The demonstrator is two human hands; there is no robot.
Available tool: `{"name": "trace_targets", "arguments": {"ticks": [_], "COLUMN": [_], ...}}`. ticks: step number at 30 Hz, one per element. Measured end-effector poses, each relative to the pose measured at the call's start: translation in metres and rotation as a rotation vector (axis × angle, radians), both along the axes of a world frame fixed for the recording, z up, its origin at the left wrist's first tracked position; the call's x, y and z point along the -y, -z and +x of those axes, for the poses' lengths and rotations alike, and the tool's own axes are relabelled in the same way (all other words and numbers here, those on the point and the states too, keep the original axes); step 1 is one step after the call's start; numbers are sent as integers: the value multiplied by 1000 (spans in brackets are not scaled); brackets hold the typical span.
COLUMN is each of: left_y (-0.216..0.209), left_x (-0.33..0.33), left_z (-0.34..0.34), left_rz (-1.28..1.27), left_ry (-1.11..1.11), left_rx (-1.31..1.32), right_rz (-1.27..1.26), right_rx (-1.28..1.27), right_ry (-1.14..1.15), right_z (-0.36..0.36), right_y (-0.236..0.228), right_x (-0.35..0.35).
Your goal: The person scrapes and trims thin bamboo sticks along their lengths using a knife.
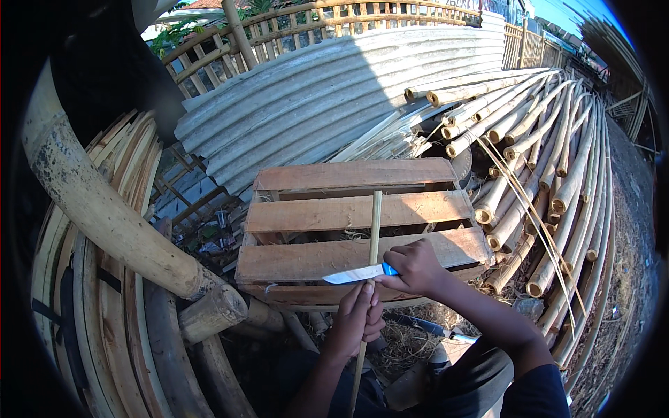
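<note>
My left hand (pixel 357 317) is closed around a thin bamboo strip (pixel 375 230), which stands nearly upright in front of me. Its upper part rises over a slatted wooden crate (pixel 306 259), and its lower end runs down between my legs. In my right hand (pixel 417 268) is a knife (pixel 352 274) with a blue handle, fingers wrapped round it. The blade points left and crosses the strip just above my left hand. Whether the edge bites into the bamboo I cannot tell.
Many bamboo poles (pixel 516 132) lie stacked at the right. Split bamboo lengths (pixel 104 306) and a thick pole (pixel 118 202) stand close on the left. Behind the crate leans a corrugated sheet (pixel 293 104). A second blue-handled tool (pixel 425 324) and shavings (pixel 408 346) lie below the crate.
</note>
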State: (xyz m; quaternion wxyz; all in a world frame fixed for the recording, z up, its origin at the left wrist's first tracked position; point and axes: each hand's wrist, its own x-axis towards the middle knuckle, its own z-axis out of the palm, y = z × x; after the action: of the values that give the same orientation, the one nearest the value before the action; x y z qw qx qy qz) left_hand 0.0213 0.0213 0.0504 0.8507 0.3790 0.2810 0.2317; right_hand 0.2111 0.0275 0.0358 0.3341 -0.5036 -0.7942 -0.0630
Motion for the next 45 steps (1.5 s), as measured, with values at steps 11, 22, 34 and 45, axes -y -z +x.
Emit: {"name": "trace_targets", "arguments": {"ticks": [11,22,34,45], "left_y": [4,-1,8,20], "left_x": [-2,-1,4,6], "left_z": [0,5,21,17], "left_rz": [-81,-2,264,675], "left_ry": [10,23,-169,-262], "left_rx": [32,54,-268,-494], "right_rz": [60,16,-88,39], "right_rx": [-23,-166,10,38], "right_ry": [84,683,53,86], "right_z": [2,116,22,7], "right_y": [7,12,2,13], "right_x": [-9,-50,3,-16]}}
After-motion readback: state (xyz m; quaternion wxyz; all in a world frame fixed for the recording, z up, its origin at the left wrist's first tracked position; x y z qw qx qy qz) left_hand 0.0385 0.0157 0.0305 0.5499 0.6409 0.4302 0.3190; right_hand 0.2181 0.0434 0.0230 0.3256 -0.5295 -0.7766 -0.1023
